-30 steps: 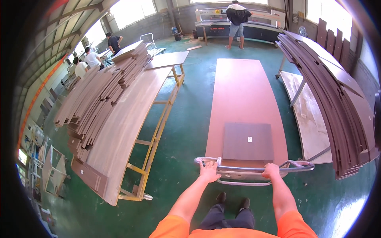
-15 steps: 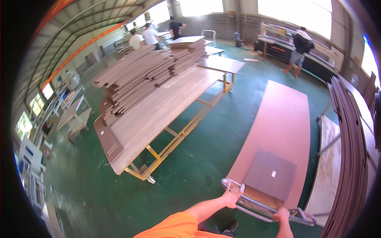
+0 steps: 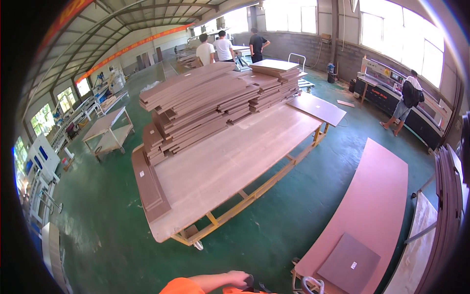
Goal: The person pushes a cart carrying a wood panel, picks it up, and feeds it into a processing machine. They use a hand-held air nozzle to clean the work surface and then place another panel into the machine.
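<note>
At the bottom edge our left hand point(image 3: 238, 279) lies curled near the cart handle point(image 3: 313, 284) — whether it grips anything we cannot tell, and the right hand is out of view. Just beyond, the cart point(image 3: 377, 206) carries long boards with a small panel point(image 3: 348, 262) on top. Farther off, the yellow-framed table point(image 3: 230, 161) holds stacked boards point(image 3: 205, 105) — much left unmoved, we judge.

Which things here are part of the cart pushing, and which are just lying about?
In hand:
- left hand, near the cart handle
- long brown board on the cart
- small grey panel on that board

Lying about:
- stack of brown boards on the yellow-framed trolley
- small table
- dark strips at right
</note>
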### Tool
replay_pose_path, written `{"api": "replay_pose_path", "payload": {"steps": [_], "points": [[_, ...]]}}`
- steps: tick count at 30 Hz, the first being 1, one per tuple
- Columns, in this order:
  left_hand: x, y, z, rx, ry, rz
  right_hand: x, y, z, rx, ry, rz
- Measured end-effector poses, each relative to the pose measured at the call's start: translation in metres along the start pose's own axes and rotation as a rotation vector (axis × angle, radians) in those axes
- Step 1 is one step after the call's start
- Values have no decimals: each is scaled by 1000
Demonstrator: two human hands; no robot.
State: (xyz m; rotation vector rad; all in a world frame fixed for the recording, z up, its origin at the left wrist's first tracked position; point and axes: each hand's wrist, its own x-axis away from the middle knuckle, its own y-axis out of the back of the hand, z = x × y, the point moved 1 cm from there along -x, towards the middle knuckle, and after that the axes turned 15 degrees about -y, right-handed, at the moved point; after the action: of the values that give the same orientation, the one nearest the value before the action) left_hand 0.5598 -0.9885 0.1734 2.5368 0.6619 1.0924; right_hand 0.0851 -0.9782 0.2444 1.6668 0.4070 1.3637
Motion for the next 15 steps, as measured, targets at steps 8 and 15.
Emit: {"api": "replay_pose_path", "payload": {"steps": [8, 15], "points": [[-36, 120, 112, 51, 116, -361, -77, 18, 83, 6, -75, 213], [-174, 278, 135, 148, -77, -292, -202, 65, 158, -195, -147, 281]]}}
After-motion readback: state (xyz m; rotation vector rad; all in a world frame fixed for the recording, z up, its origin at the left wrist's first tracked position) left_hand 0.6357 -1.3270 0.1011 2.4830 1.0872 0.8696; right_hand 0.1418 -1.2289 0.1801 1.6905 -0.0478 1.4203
